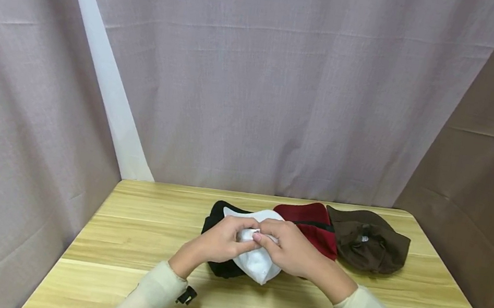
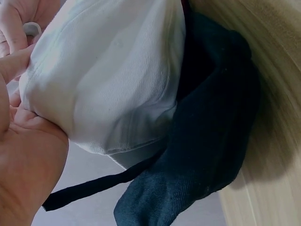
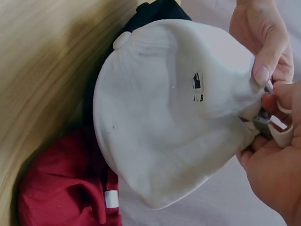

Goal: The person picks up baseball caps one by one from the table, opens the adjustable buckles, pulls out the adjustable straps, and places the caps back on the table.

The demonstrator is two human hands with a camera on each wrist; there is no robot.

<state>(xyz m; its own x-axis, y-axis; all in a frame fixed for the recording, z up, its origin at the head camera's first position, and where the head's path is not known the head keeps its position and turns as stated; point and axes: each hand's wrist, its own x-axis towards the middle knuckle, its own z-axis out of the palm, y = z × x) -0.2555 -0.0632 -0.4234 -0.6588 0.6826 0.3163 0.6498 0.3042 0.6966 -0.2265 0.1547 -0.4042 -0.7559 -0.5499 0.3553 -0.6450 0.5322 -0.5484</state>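
A white cap is between my two hands, its back opening turned up toward me. My left hand pinches the cap's edge beside the opening, thumb on the cloth. On the other side, my right hand grips the narrow white back strap; its fingers are close around a small metal buckle. The fingertips of both hands nearly meet there, and they hide part of the strap. A small dark logo shows on the cap's crown in the right wrist view.
Behind and left of the white cap lies a black cap on the wooden table. To the right, a dark red cap lies beside a brown cap. Grey curtains hang behind the table's far edge.
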